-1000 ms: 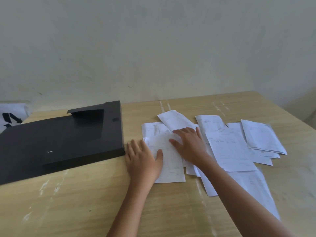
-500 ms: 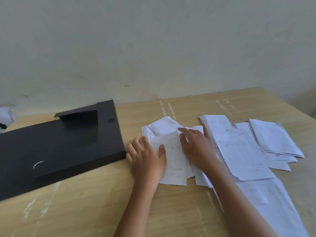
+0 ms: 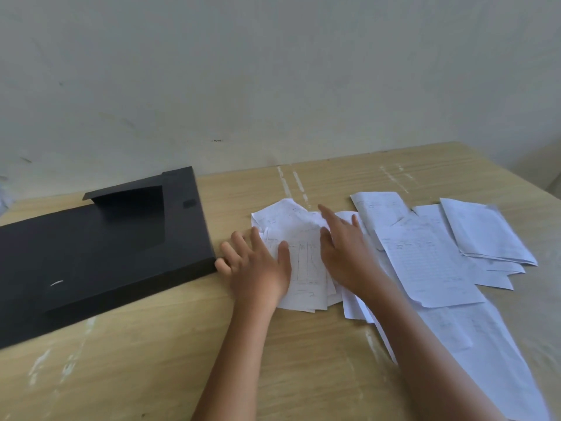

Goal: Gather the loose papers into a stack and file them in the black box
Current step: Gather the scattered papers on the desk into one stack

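Plainly the gathering is only begun: the left hand (image 3: 258, 265) lies flat, fingers spread and gripping nothing, pinning the near-left edge of a small overlapped pile of papers (image 3: 303, 268) just right of the black box (image 3: 100, 247), its little finger nearly touching the box's corner. The right hand (image 3: 343, 250) rests palm-down on the same pile's right side, fingers extended and unclenched, forefinger reaching toward the far sheets. Further right of the box, well apart from it, more loose sheets (image 3: 431, 262) fan out across the wooden table (image 3: 151, 360), some overlapping and one trailing under the right forearm. The risk, as I judge it, is creasing (the top sheet already looks rumpled): sliding flat palms inward could buckle thin paper, and the forearm might drag that lower sheet off the near edge.
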Action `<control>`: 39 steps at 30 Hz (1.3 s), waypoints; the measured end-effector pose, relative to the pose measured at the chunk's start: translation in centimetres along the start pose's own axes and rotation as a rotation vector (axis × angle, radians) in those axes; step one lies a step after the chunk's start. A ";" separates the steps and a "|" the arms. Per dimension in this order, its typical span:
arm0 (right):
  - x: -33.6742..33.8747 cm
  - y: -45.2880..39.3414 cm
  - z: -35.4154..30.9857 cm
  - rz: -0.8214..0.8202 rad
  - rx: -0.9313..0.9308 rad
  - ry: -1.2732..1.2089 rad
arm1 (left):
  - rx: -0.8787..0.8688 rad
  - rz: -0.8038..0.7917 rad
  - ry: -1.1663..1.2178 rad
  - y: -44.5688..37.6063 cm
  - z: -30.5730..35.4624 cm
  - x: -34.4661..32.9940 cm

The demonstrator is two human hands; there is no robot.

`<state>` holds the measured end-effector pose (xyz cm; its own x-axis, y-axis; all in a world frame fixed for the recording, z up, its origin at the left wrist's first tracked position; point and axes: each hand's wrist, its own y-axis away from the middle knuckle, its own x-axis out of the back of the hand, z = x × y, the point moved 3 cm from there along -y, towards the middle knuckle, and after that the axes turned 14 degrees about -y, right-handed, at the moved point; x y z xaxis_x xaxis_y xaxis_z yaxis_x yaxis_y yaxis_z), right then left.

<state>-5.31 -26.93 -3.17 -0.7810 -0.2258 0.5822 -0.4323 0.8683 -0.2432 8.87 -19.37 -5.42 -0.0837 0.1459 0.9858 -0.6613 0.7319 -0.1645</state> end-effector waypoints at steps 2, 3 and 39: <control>0.8 -0.1 0.7 0.067 -0.017 0.131 | 0.023 -0.064 -0.007 -1.0 0.5 0.2; 1.1 0.0 0.9 0.075 -0.035 0.166 | 0.046 -0.065 0.005 -1.2 0.9 0.2; 1.3 -0.3 2.0 -0.026 -0.051 -0.107 | -0.041 0.000 0.051 -1.0 5.1 1.3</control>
<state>-7.09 -28.34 -3.86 -0.8147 -0.2925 0.5008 -0.4321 0.8821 -0.1877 5.63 -23.33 -3.75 -0.0451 0.1784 0.9829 -0.6304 0.7582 -0.1665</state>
